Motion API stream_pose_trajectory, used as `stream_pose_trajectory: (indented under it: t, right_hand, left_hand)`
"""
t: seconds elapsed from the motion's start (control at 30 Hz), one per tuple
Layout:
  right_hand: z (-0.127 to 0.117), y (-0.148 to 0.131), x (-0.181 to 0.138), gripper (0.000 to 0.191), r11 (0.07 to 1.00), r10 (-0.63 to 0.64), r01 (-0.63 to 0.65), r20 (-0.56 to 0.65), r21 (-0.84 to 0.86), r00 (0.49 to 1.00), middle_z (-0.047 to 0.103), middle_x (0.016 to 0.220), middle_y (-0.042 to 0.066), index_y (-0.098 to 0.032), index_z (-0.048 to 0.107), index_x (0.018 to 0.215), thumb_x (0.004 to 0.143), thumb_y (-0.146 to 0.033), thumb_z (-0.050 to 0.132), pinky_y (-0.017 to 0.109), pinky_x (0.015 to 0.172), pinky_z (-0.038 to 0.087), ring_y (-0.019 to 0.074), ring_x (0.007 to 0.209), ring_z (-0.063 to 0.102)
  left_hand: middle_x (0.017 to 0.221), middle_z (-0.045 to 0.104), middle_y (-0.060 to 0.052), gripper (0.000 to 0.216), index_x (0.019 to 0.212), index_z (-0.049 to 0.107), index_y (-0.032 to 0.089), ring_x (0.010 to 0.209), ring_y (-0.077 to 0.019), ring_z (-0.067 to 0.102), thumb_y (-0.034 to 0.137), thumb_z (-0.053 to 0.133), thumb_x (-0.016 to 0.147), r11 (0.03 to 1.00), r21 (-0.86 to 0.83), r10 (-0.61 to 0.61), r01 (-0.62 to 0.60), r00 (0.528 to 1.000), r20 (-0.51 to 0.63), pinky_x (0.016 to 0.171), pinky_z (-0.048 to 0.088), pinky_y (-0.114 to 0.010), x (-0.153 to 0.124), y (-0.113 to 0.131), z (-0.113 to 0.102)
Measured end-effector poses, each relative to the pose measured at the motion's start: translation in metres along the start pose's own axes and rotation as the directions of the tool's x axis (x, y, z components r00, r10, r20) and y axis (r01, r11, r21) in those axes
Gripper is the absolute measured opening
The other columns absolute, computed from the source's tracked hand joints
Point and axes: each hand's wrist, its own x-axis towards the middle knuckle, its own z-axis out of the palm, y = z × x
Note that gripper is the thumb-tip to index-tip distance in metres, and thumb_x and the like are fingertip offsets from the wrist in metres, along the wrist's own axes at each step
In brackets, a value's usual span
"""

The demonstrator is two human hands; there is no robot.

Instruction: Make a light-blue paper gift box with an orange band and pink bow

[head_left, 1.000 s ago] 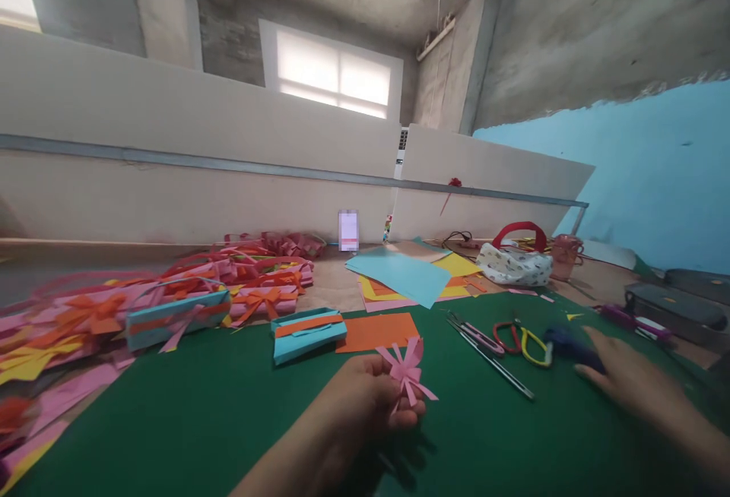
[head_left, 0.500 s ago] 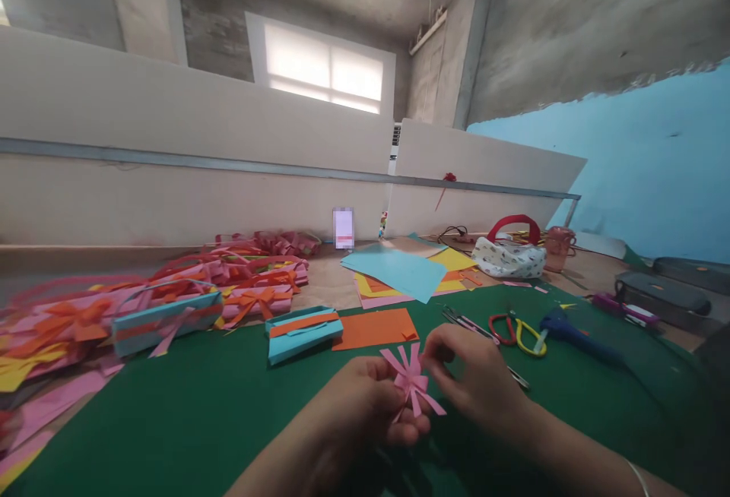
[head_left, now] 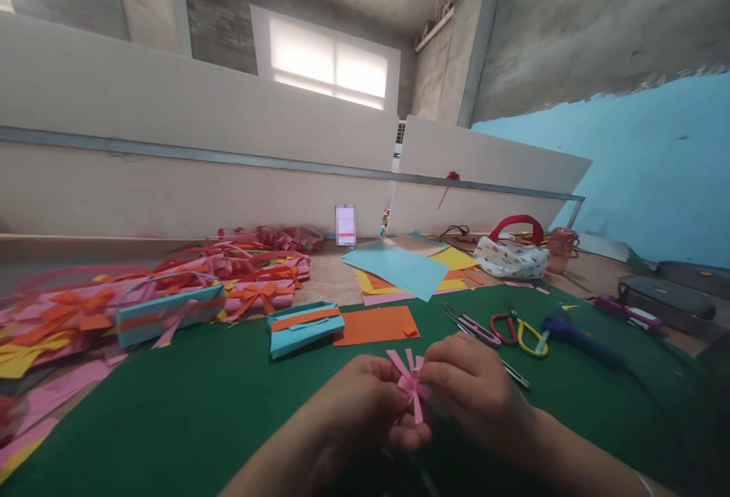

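A pink paper bow (head_left: 411,384) with several narrow strips fanning out is pinched in my left hand (head_left: 376,398), its thumb on the bow's near side. My right hand (head_left: 476,383) is closed at the bow's right edge, with thumb and fingertips pressed on a strip there. Parts of the bow are hidden behind those fingers. Just beyond my hands lies an orange paper sheet (head_left: 373,326). Beside it sits a folded light-blue paper bag (head_left: 306,333) with an orange band across it.
Scissors with red and yellow handles (head_left: 533,337), tweezers (head_left: 516,374) and a blue glue gun (head_left: 576,336) lie on the right of the green mat (head_left: 188,421). Decorated paper bags (head_left: 256,295) pile up at left. Coloured sheets (head_left: 399,267) and a white pouch (head_left: 510,257) stand farther back.
My right hand has moved left onto the bow and now pinches its right side. The bow has turned slightly in my left hand. The view has shifted a little.
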Motion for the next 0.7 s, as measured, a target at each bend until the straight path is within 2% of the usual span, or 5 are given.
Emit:
stream_pose_trajectory:
  t: [0.23, 0.5, 0.7]
  right_hand:
    - [0.0017, 0.0009, -0.0022, 0.011, 0.981, 0.143, -0.135, -0.046, 0.142, 0.989, 0.063, 0.076, 0.003, -0.017, 0.057, 0.083, 0.081, -0.008, 0.053, 0.023, 0.062, 0.043, 0.0122, 0.069, 0.056]
    - [0.0019, 0.0040, -0.0087, 0.018, 0.982, 0.070, -0.073, 0.023, 0.172, 0.997, 0.062, 0.079, 0.004, -0.018, 0.061, 0.079, 0.079, -0.003, 0.051, 0.023, 0.061, 0.044, 0.0115, 0.070, 0.055]
    - [0.0016, 0.0029, -0.0085, 0.014, 0.983, 0.076, -0.081, 0.036, 0.162, 0.996, 0.064, 0.079, 0.004, -0.017, 0.060, 0.086, 0.082, -0.007, 0.051, 0.024, 0.061, 0.043, 0.0123, 0.071, 0.056]
  left_hand:
    - [0.056, 0.061, -0.010, 0.017, 0.068, 0.061, 0.004, 0.042, -0.0088, 0.057, -0.002, 0.046, 0.064, 1.000, 0.008, -0.002, 0.002, 1.000, 0.017, 0.042, 0.044, -0.015, 0.0017, -0.0016, -0.0030]
    - [0.060, 0.062, -0.011, 0.018, 0.070, 0.062, 0.004, 0.044, -0.0090, 0.058, -0.002, 0.045, 0.065, 0.999, 0.039, -0.033, 0.032, 0.999, 0.003, 0.042, 0.045, -0.014, 0.0017, -0.0012, -0.0031]
    - [0.064, 0.063, -0.013, 0.021, 0.068, 0.063, 0.003, 0.042, -0.0084, 0.057, -0.002, 0.043, 0.063, 0.998, 0.045, -0.044, 0.043, 0.999, 0.008, 0.039, 0.044, -0.013, 0.0007, -0.0003, -0.0021]
